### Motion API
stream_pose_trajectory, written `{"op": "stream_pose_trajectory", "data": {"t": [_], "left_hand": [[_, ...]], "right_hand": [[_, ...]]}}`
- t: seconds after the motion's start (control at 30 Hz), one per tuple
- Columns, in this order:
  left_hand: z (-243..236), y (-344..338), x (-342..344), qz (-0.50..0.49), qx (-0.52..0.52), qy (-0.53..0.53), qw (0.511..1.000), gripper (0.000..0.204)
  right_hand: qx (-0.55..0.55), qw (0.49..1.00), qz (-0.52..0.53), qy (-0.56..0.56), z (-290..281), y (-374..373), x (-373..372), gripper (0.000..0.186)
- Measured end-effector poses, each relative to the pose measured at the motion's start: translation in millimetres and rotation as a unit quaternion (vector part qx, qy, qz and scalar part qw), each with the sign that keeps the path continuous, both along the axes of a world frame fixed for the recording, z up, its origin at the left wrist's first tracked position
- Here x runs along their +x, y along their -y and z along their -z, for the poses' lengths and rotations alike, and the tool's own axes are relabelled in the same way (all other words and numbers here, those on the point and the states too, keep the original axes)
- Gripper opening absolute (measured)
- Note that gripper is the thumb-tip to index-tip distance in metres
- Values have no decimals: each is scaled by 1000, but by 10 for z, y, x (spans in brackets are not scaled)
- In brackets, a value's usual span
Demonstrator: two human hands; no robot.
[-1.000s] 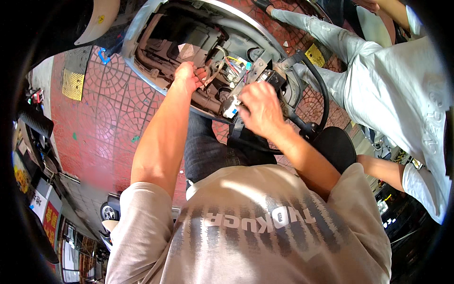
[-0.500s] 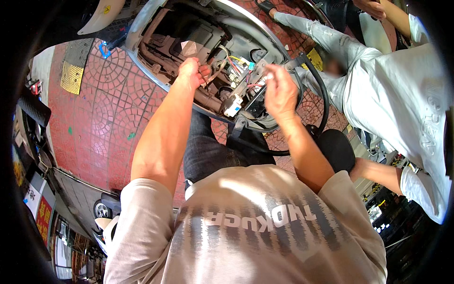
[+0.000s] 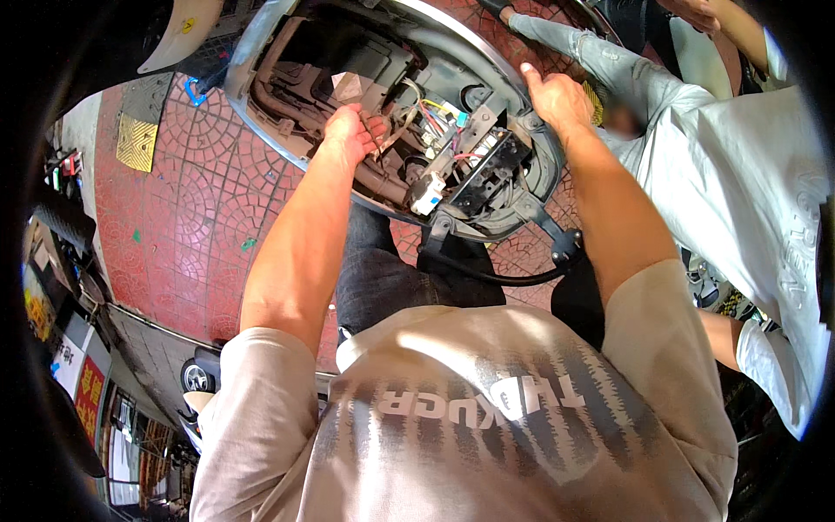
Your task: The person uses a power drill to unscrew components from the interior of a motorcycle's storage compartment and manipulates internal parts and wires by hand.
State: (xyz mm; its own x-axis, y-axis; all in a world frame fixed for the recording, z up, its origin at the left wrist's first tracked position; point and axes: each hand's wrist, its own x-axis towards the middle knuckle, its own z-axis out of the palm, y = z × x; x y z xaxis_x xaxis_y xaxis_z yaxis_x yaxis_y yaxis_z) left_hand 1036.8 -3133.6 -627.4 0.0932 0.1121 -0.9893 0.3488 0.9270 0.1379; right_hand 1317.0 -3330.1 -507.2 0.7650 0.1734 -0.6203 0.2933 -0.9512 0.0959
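Observation:
In front of me is an opened scooter body (image 3: 304,158) with its silver-grey rim, its inner frame and wiring exposed. My left hand (image 3: 355,132) is over the near left part of the opening, palm partly up and fingers curled. A thin dark piece shows by its fingertips, too small to name. Just beyond that hand is a tan, flat-sided piece (image 3: 347,87). My right hand (image 3: 562,103) is at the far right end of the body, at the black grab rail (image 3: 513,280); its thumb points away from me and its other fingers are mostly hidden.
Colored wires (image 3: 435,117) and a black bracketed box (image 3: 491,174) sit at the body's right end. A person in a light shirt (image 3: 722,174) is close on the right. Red patterned paving (image 3: 191,235) lies to the left, with a yellow ramp piece (image 3: 137,143).
My right hand has moved from above the wiring outward to the far right end of the body. My left hand stays nearly in place.

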Motion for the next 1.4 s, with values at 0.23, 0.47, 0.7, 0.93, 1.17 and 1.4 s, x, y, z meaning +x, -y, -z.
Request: {"op": "stream_pose_trajectory", "data": {"t": [0.23,0.47,0.7,0.93,1.17,1.4], "left_hand": [[93,9,35,-2,-5,-8,1000,38],[249,43,18,-3,20,-67,998,29],[280,48,32,14,33,-63,997,26],[255,59,56,4,25,-64,998,27],[248,47,20,-21,15,-71,997,34],[228,75,77,-73,8,-69,995,34]], "right_hand": [[27,998,-50,-21,14,83,128,73],[27,997,-58,-52,112,163,212,67],[44,996,-54,-53,116,159,216,67],[13,995,-43,-91,79,126,267,66],[15,995,-43,-86,71,96,244,68],[5,995,-49,-91,58,104,267,71]]}}
